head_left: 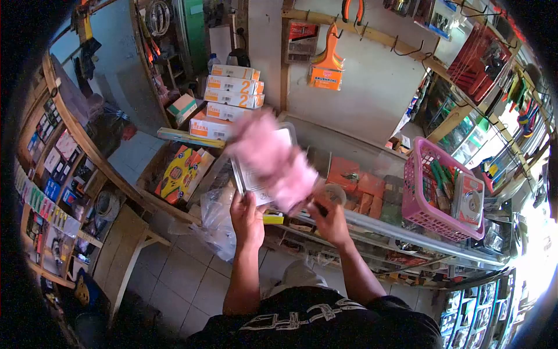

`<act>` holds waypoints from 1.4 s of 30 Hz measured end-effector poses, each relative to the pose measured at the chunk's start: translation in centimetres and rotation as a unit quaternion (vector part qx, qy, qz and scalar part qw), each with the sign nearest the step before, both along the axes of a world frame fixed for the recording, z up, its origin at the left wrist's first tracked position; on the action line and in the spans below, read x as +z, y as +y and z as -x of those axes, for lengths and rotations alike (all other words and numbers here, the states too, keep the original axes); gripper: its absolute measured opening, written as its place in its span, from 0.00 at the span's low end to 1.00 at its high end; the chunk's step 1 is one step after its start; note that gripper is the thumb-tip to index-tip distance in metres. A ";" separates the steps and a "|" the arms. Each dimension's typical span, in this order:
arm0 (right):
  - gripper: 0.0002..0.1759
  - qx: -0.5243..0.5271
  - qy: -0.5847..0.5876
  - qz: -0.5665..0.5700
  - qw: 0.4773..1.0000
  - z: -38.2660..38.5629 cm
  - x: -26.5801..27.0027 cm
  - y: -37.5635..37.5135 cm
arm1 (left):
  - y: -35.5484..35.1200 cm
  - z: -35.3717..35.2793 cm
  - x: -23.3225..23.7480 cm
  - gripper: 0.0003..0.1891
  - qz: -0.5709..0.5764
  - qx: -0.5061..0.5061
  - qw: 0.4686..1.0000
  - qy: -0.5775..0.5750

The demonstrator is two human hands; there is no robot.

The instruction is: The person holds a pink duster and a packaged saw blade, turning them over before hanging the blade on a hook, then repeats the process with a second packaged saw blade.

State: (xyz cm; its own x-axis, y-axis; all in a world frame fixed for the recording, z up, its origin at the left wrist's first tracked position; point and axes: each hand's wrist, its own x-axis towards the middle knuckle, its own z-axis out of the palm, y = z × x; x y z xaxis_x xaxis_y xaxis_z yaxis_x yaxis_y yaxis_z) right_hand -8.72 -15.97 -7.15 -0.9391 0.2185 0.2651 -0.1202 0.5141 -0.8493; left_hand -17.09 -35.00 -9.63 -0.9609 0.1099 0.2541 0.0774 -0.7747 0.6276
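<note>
My left hand (247,220) is closed on the near edge of a pale, clear-looking rectangular plastic container (247,179), held above the counter's left end. A pink cloth (264,142), smeared by motion, spreads across the container and covers much of it. At the cloth's lower right corner, my right hand (330,221) has its fingers closed and appears to grip the cloth; the exact grip is blurred. Below the container a small yellow item (273,220) shows in part.
A glass display counter (372,145) runs to the right, bearing a pink basket (442,224) of tools. Stacked white and orange boxes (232,99) stand behind. A carton with a yellow package (179,174) and a clear plastic bag (216,224) are at left. A paintbrush (330,49) hangs above.
</note>
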 end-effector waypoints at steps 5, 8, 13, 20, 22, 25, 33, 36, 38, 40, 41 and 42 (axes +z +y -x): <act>0.13 0.115 0.098 -0.090 0.984 0.3 -0.5 -1.7 | -1.2 0.5 -3.7 0.20 0.041 0.002 0.994 -0.101; 0.15 0.040 0.045 0.017 0.998 0.9 -0.1 -2.3 | -0.3 0.3 -1.3 0.22 0.025 0.004 0.999 -0.046; 0.18 -0.060 0.012 0.191 0.980 2.7 -3.1 -0.1 | -0.9 -0.4 -0.3 0.22 0.053 0.082 0.995 -0.036; 0.16 0.005 -0.014 0.324 0.946 1.3 -0.1 -0.9 | 0.2 -0.4 -0.8 0.22 0.105 0.041 0.994 -0.011; 0.14 0.006 -0.005 0.333 0.943 1.0 -0.4 -0.4 | 0.7 -0.3 -1.0 0.21 0.100 0.039 0.994 0.004; 0.12 0.002 0.011 0.312 0.950 0.4 0.2 0.1 | 0.8 -0.2 -0.5 0.21 0.110 0.023 0.993 0.033; 0.12 -0.117 0.157 0.184 0.963 -0.4 0.2 0.0 | 4.3 -0.3 -0.9 0.43 0.447 0.178 0.850 0.217; 0.09 -0.196 0.091 0.051 0.975 -1.1 -0.6 0.2 | 6.5 -0.1 -1.5 0.42 0.407 0.044 0.883 0.230; 0.11 -0.129 0.101 0.009 0.986 -1.6 1.4 -0.3 | 7.8 0.8 -4.0 0.38 0.371 -0.038 0.902 0.217; 0.14 -0.078 0.105 0.021 0.991 -1.2 1.7 -0.8 | 9.4 2.2 -8.1 0.31 0.277 -0.129 0.941 0.144; 0.12 -0.069 0.094 0.027 0.993 -1.0 1.7 -1.0 | 10.7 4.4 -11.7 0.28 0.227 -0.132 0.946 0.188; 0.10 -0.060 0.083 0.032 0.994 -0.9 1.8 -1.2 | 10.2 3.3 -9.2 0.25 0.149 -0.162 0.969 0.113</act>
State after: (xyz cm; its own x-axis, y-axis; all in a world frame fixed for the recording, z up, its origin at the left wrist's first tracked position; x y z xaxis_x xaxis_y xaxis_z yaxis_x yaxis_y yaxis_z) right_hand -7.86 -17.14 -5.40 -0.8494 0.3478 0.3969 -0.2029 0.4790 -0.8541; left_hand -20.40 -24.77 -18.87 -0.7877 0.4969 0.3641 0.0220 -0.5680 0.8228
